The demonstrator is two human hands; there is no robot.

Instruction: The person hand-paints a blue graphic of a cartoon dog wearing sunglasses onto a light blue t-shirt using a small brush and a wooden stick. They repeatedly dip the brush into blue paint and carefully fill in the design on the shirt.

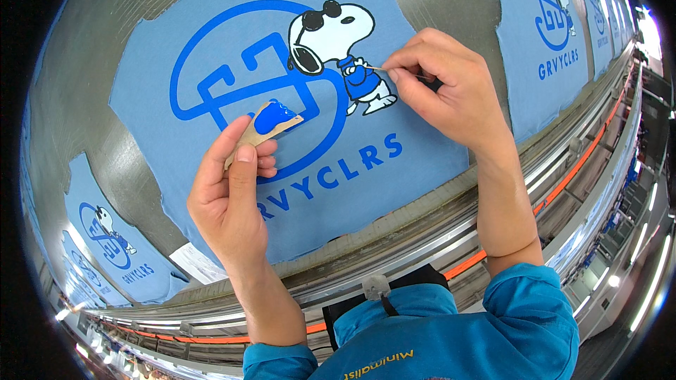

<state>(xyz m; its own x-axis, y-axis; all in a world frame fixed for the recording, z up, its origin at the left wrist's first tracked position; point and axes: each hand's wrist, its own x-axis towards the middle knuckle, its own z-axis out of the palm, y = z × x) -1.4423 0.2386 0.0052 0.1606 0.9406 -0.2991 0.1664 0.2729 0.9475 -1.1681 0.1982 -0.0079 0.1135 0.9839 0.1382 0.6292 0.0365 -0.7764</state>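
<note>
Long grey table (447,0), surface scuffed. Along its near edge, metal rails with an orange strip (465,264). On the table, main light-blue cloth panel (370,125) lies flat beneath both hands; similar printed panels at right (521,102) and at left (151,250), well apart from it. Main panel bears a blue ring emblem (317,151), a row of blue lettering below, and a white cartoon dog (355,39) in sunglasses and blue shirt at upper right. Right hand (447,84) overlaps the panel's right edge. Left hand (229,193) hides part of the emblem and the lettering's start. White paper (201,264) beside the panel's lower left corner. Left thumb and fingers closed on a tan card (285,125), bearing a thick, glossy pool of blue paint (271,118). Right thumb and forefinger pinched together on a thin stick (377,68), other fingers curled; tip at the dog's shirt, contact cannot be told.
</note>
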